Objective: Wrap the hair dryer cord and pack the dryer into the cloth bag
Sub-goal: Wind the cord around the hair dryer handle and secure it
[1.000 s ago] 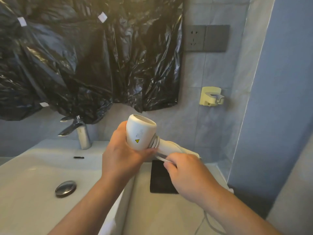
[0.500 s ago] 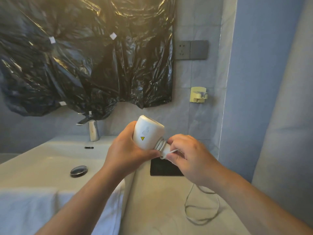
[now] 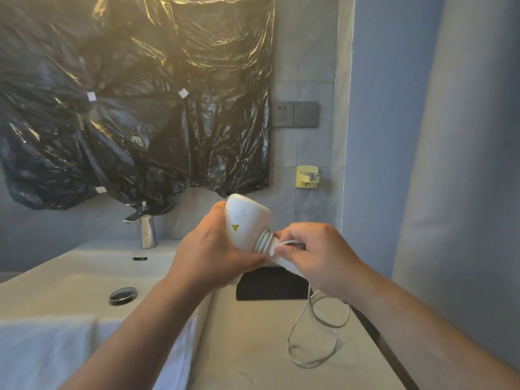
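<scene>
Centre: left hand grips white plastic hair dryer by barrel; right hand pinches its thin white cord at the handle, w/ few turns wound. Slack loops at 5 o'clock on beige countertop may snag, or lost tension could spill coils; black cloth bag sits at 6 o'clock.

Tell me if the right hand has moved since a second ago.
Yes. The right hand rose: from overlapping the black cloth bag to mostly above its top edge.
</scene>
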The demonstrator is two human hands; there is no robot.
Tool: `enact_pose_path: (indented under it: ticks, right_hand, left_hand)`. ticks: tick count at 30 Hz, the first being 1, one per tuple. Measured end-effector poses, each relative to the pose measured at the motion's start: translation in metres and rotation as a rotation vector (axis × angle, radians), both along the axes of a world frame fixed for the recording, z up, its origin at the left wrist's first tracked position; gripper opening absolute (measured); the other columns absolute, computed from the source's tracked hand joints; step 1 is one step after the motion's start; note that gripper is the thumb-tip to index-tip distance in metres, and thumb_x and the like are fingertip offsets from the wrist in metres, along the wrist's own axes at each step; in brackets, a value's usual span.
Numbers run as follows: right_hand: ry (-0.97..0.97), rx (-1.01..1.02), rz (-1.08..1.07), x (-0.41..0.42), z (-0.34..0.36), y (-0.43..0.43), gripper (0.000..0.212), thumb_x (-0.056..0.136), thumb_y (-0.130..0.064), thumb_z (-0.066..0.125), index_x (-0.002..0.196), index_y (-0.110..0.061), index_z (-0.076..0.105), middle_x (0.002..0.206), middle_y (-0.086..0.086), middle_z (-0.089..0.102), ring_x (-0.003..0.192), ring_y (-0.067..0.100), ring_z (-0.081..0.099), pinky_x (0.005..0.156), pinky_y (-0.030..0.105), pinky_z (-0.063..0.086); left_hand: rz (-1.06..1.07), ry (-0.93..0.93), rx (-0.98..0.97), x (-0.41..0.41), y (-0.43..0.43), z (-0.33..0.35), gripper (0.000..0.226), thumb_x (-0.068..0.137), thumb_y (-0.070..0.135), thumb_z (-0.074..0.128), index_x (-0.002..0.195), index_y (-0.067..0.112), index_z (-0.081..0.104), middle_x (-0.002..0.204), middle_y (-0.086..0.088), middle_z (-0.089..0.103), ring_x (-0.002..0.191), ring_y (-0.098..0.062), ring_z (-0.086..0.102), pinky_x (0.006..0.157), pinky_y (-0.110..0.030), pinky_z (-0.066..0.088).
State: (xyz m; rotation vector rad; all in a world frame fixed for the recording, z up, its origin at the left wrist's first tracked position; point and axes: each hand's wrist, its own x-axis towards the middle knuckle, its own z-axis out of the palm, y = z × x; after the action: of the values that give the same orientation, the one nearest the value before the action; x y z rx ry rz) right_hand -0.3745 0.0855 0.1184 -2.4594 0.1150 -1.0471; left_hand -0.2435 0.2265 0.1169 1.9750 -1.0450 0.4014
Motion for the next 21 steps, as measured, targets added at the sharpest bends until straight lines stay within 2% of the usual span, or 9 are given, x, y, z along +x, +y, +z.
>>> enact_pose_path:
  ticks: [3,6,8,10,13,15,17,19,21]
  right_hand:
    - [-0.014,0.106,-0.004,-0.004,0.003,0.003,0.011,0.083,-0.017,0.072,0.074,-0.023,0.074,0.074,-0.006,0.072,0.073,0.000,0.063,0.065,0.011,0.045]
    - [-0.024,0.218,0.019,-0.005,0.009,0.007,0.013,0.082,-0.012,0.074,0.072,-0.020,0.075,0.068,-0.008,0.073,0.065,-0.004,0.063,0.065,0.010,0.047]
    - [-0.014,0.299,0.040,-0.005,0.011,0.010,0.013,0.080,-0.010,0.075,0.070,-0.018,0.075,0.064,-0.008,0.072,0.060,-0.002,0.062,0.063,0.013,0.048]
    - [-0.018,0.416,0.081,-0.005,0.013,0.011,0.013,0.078,-0.008,0.077,0.068,-0.017,0.074,0.064,-0.005,0.072,0.060,0.004,0.064,0.064,0.021,0.052]
    - [-0.028,0.568,0.151,-0.005,0.014,0.013,0.014,0.073,-0.006,0.081,0.066,-0.014,0.071,0.067,0.002,0.073,0.062,0.013,0.065,0.065,0.030,0.054]
    - [-0.033,0.622,0.199,-0.005,0.017,0.014,0.014,0.073,-0.004,0.080,0.068,-0.010,0.069,0.065,0.002,0.071,0.060,0.013,0.064,0.061,0.026,0.054]
    - [-0.031,0.646,0.244,-0.006,0.022,0.014,0.013,0.075,-0.002,0.077,0.069,-0.008,0.067,0.061,-0.001,0.069,0.056,0.010,0.063,0.056,0.023,0.054]
    - [-0.018,0.707,0.302,-0.006,0.023,0.016,0.012,0.078,-0.001,0.073,0.071,-0.007,0.064,0.059,-0.002,0.068,0.053,0.009,0.063,0.052,0.023,0.055]
    - [-0.030,0.782,0.357,-0.004,0.023,0.015,0.011,0.073,-0.006,0.072,0.071,-0.007,0.061,0.057,-0.003,0.067,0.050,0.009,0.063,0.049,0.022,0.054]
  left_hand:
    - [-0.009,-0.017,0.059,-0.004,0.006,0.003,0.087,0.042,0.066,0.083,0.111,0.050,0.033,0.091,0.027,0.055,0.085,-0.006,0.060,0.068,-0.029,0.046]
    - [0.044,-0.059,0.089,-0.010,0.011,0.002,0.097,0.039,0.069,0.081,0.118,0.044,0.031,0.088,0.027,0.052,0.085,-0.014,0.057,0.069,-0.031,0.043]
    - [0.042,-0.058,0.057,-0.014,0.013,0.001,0.096,0.040,0.072,0.081,0.117,0.043,0.032,0.092,0.026,0.052,0.087,-0.012,0.057,0.069,-0.030,0.042]
    - [-0.013,-0.035,0.006,-0.014,0.015,0.003,0.092,0.039,0.073,0.083,0.111,0.048,0.031,0.096,0.026,0.054,0.087,-0.004,0.057,0.069,-0.028,0.044]
    - [-0.140,0.028,-0.109,-0.004,0.019,0.008,0.094,0.032,0.061,0.086,0.112,0.053,0.036,0.099,0.026,0.057,0.095,0.002,0.057,0.076,-0.032,0.052]
    - [-0.256,0.108,-0.186,0.005,0.021,0.010,0.090,0.032,0.050,0.089,0.113,0.048,0.050,0.101,0.020,0.064,0.096,-0.006,0.062,0.080,-0.035,0.055]
    - [-0.409,0.218,-0.253,0.011,0.023,0.008,0.082,0.036,0.037,0.094,0.112,0.038,0.062,0.097,0.009,0.072,0.090,-0.014,0.068,0.073,-0.035,0.058]
    - [-0.494,0.292,-0.279,0.012,0.025,0.003,0.077,0.041,0.031,0.093,0.113,0.027,0.066,0.093,-0.003,0.073,0.081,-0.016,0.068,0.064,-0.030,0.058]
    - [-0.548,0.330,-0.311,0.011,0.024,-0.001,0.076,0.044,0.032,0.090,0.115,0.019,0.066,0.096,-0.014,0.071,0.079,-0.019,0.067,0.064,-0.035,0.059]
